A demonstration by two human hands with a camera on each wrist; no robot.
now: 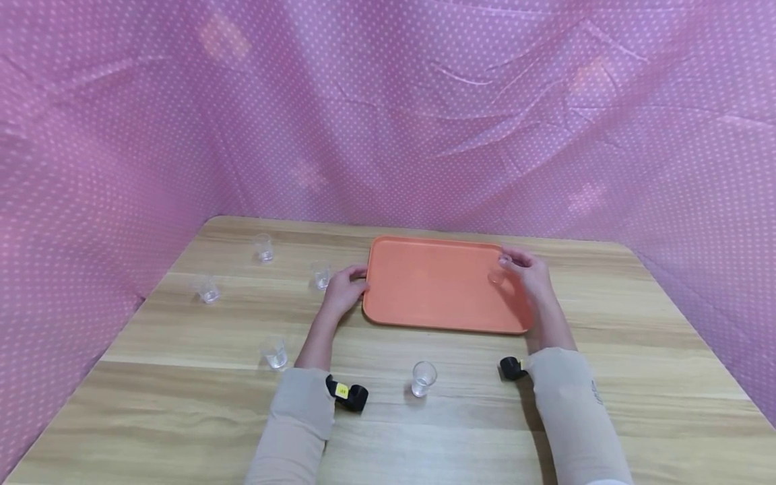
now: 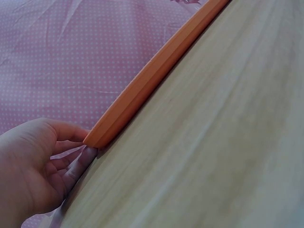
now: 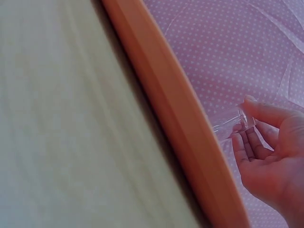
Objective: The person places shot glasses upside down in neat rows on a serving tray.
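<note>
An orange rectangular tray (image 1: 442, 283) lies on the wooden table. At its left rim, my left hand (image 1: 345, 292) grips the edge, thumb over the rim and fingers below, as the left wrist view shows the hand (image 2: 35, 164) on the tray's side (image 2: 142, 88). My right hand (image 1: 533, 275) reaches over the tray's right end and holds a small clear cup (image 1: 496, 275) between thumb and fingers. The right wrist view shows this cup (image 3: 245, 118) in the hand (image 3: 275, 156) beyond the tray's rim; whether its base touches the tray, I cannot tell.
Left of the tray stand several clear cups, one (image 1: 321, 276) close to the left hand and another (image 1: 263, 248) farther back. One more cup (image 1: 424, 378) stands in front of the tray between the forearms. A pink dotted cloth (image 1: 388, 121) hangs behind and beside the table.
</note>
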